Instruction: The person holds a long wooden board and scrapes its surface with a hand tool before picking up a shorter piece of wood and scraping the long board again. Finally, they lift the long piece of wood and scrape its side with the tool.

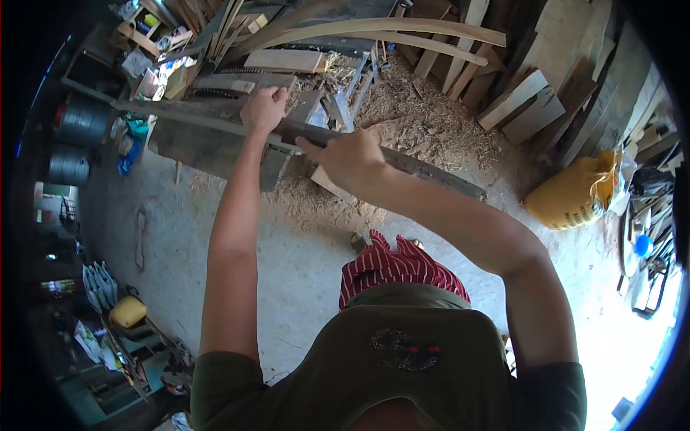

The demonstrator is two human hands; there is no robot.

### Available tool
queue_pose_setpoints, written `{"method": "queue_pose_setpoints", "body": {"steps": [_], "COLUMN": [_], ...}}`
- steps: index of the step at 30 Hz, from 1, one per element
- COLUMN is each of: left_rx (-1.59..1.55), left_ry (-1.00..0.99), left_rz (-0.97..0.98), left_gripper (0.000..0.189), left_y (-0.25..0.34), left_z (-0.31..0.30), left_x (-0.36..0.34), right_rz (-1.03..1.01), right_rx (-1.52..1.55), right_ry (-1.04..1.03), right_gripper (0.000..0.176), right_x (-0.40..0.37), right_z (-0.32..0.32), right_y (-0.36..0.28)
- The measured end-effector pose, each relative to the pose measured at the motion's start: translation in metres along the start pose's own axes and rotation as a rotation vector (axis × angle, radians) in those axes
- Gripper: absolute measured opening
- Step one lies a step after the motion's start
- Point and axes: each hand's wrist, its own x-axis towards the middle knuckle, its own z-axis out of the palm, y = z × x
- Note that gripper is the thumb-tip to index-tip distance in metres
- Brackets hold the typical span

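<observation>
A long, dark wooden board (431,174) slants across the workbench in front of me, its right end reaching out past the bench. My left hand (264,110) is closed in a fist at the board's edge, knuckles up. To the right and a little nearer my body, my right hand (352,164) curls over the same board, its index finger stretched toward the left hand. The undersides of both hands are hidden. Beneath them is the worn bench edge (208,129), with a loose thick wood block (284,61) behind it.
Wood shavings (438,129) cover the floor around the bench. Curved wooden strips (402,27) lie at the back, and boards (521,108) lean at the right. A yellow sack (571,190) stands to the right. Metal drums (86,118) and a yellow jug (128,312) are on the left.
</observation>
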Motion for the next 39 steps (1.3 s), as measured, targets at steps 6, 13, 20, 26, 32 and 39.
{"method": "queue_pose_setpoints", "body": {"steps": [6,13,20,26,32,39], "left_rx": [-0.029,-0.315,-0.029,-0.093,-0.044,-0.049], "left_ry": [0.019,0.081,0.0,0.014,0.015,0.066], "left_rz": [-0.031,0.114,0.101,0.027,0.107,0.092], "left_gripper": [0.04,0.034,0.04,0.041,0.041,0.038], "left_y": [-0.002,0.023,0.037,0.039,0.037,0.043], "left_z": [-0.001,0.0,0.012,0.007,0.012,0.012], "left_x": [-0.003,-0.017,-0.018,-0.025,-0.02,-0.023], "right_rz": [0.055,0.14,0.085,0.053,0.0,0.028], "right_rx": [0.0,0.09,0.067,0.055,0.026,0.015], "right_ry": [-0.124,-0.271,-0.15,-0.246,-0.16,-0.08], "right_gripper": [0.077,0.076,0.079,0.08,0.079,0.079], "right_x": [-0.09,-0.173,-0.09,-0.122,-0.113,-0.124], "right_z": [-0.003,-0.008,0.009,-0.007,-0.006,0.011], "right_y": [0.038,0.079,0.064,0.076,0.077,0.079]}}
